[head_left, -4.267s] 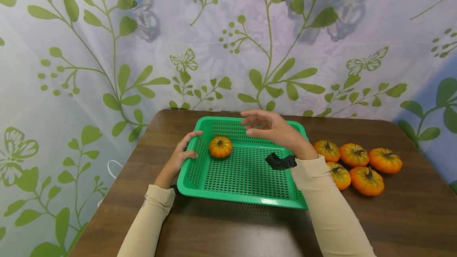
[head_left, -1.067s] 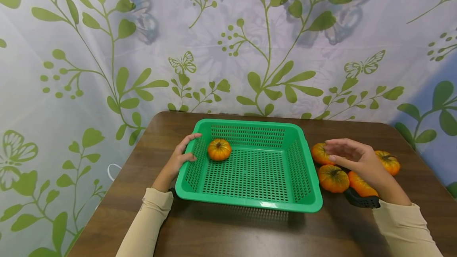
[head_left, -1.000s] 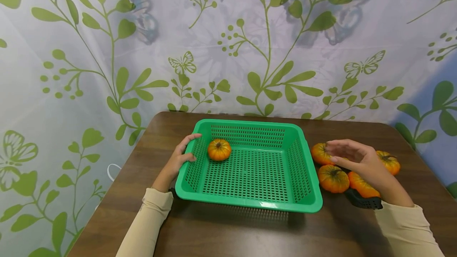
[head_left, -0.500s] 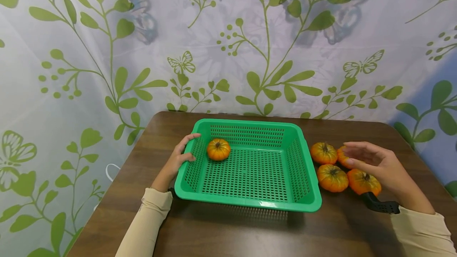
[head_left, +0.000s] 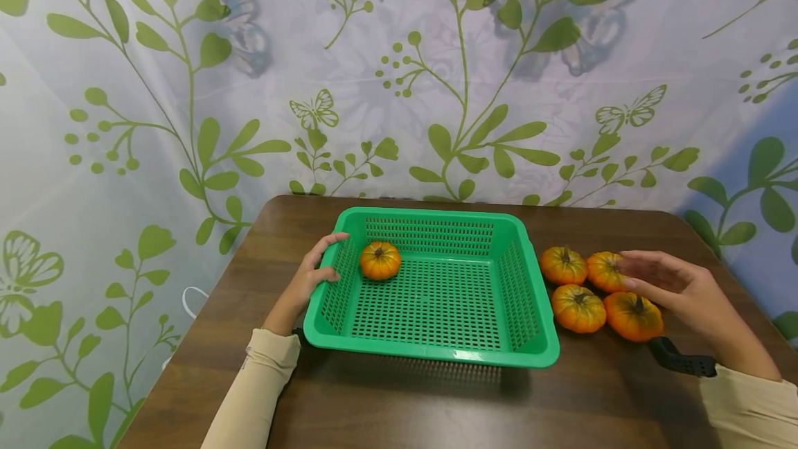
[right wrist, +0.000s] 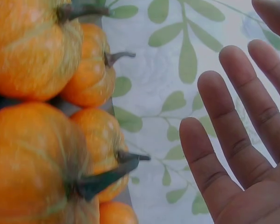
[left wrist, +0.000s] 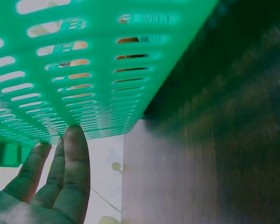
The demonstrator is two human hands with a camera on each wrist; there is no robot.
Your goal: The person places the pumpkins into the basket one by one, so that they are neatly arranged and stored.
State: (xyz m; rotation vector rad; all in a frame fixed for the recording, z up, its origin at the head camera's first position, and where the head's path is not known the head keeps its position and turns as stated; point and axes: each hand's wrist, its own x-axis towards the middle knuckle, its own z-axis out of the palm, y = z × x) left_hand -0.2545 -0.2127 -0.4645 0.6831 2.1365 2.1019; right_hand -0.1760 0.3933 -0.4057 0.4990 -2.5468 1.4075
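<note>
A green plastic basket (head_left: pixel 430 350) with slotted walls sits on the table, and one small orange pumpkin (head_left: pixel 380 260) lies inside near its left wall. My left hand (head_left: pixel 308 276) holds the basket's left rim, with the thumb and a finger reaching over it in the head view. In the left wrist view, other fingers (left wrist: pixel 74 158) extend up to the outside of the slotted wall. Several more pumpkins (head_left: pixel 633 317) are clustered right of the basket. My right hand (head_left: pixel 679 289) hovers at their right side, fingers apart and holding nothing; it partly covers a back pumpkin (head_left: pixel 605 271).
The dark brown wooden table (head_left: pixel 430 407) runs back to a hanging cloth (head_left: pixel 399 109) printed with leaves and butterflies. A white cable (head_left: pixel 194 296) shows beyond the table's left edge. In the right wrist view, the pumpkins' stems (right wrist: pixel 107 179) point toward the hand.
My right hand has gone from above the basket to the pumpkins, then slid farther right, uncovering several of them. The left hand has stayed at the basket rim.
</note>
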